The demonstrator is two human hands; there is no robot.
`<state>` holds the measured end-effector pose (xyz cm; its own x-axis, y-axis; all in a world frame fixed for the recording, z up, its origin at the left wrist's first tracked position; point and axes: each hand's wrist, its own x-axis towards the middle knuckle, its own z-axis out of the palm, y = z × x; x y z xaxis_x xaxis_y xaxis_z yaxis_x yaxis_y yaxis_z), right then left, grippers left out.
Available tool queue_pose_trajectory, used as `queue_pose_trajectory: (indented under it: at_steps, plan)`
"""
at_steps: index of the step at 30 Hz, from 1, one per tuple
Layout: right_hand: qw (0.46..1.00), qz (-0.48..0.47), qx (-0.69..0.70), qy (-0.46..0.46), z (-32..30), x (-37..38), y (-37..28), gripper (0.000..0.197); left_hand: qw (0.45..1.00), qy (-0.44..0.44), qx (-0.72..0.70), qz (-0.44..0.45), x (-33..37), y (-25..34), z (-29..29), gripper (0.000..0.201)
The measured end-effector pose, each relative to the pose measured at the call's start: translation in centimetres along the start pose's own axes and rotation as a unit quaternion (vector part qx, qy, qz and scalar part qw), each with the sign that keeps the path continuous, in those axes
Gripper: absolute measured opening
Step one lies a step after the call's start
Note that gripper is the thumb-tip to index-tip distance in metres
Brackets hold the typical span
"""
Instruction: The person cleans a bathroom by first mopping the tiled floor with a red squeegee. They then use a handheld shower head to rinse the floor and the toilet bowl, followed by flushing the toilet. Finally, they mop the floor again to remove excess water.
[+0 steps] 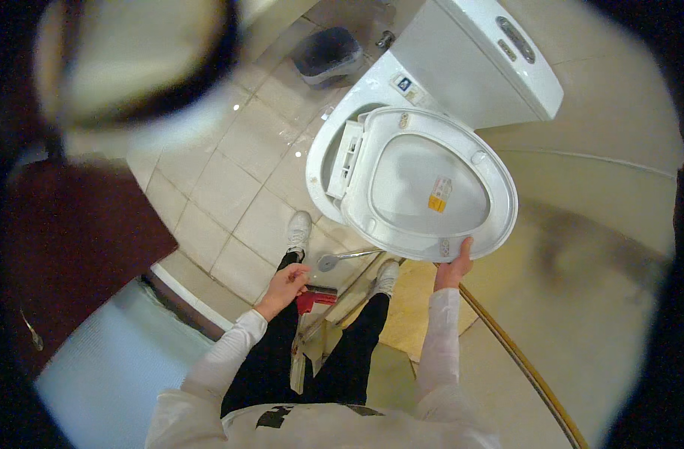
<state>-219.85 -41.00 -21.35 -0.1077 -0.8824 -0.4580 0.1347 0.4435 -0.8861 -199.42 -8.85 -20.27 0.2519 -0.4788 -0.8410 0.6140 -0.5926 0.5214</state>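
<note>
My right hand grips the near edge of a white toilet seat with its lid. Its underside faces up, showing small pads and an orange-and-white sticker. The seat sits askew over the toilet, its hinge end at the bowl's left and its rounded end past the right side. My left hand is apart from the seat, in front of my leg, with fingers curled together; whether anything small is between them is hidden. Beside it is a red-headed tool with a dark strip and pale handle.
A dark bin stands left of the toilet tank. Below the bowl lies a chrome rod with a round end. A gold-edged strip curves along the right. A dark red panel and pale blue surface are at left.
</note>
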Motion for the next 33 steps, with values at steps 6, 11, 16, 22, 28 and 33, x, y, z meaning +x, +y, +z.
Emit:
queue_pose_trajectory:
  at_steps: [6, 11, 16, 22, 28, 33]
  plan:
    - [0.984, -0.175, -0.021, 0.031, 2.6, -7.2, -8.0, 0.043, 0.989, -0.123, -0.032, 0.082, -0.8, 8.1, 2.6, 0.043]
    - [0.911, -0.316, -0.259, 0.049, 1.5, -13.1, -8.9, 0.04, 0.957, -0.188, -0.174, 0.137, -1.2, 17.4, 4.0, 0.082]
    - [0.856, -0.388, -0.255, -0.226, -1.6, -20.6, -5.5, 0.025, 0.858, -0.333, -0.384, 0.074, -5.4, 18.7, -0.2, 0.099]
    - [0.659, -0.477, -0.389, -0.433, -2.6, -20.1, -2.7, 0.031, 0.983, -0.016, -0.181, 0.027, -6.4, 13.2, -4.2, 0.056]
    - [0.669, -0.462, -0.405, -0.418, -5.0, -19.4, -1.8, 0.042, 0.965, 0.071, -0.25, -0.03, -6.2, 8.9, -1.8, 0.047]
    - [0.683, -0.403, -0.438, -0.424, -4.9, -18.5, -3.3, 0.045, 0.964, 0.114, -0.24, -0.029, -5.8, 8.5, 0.4, 0.05]
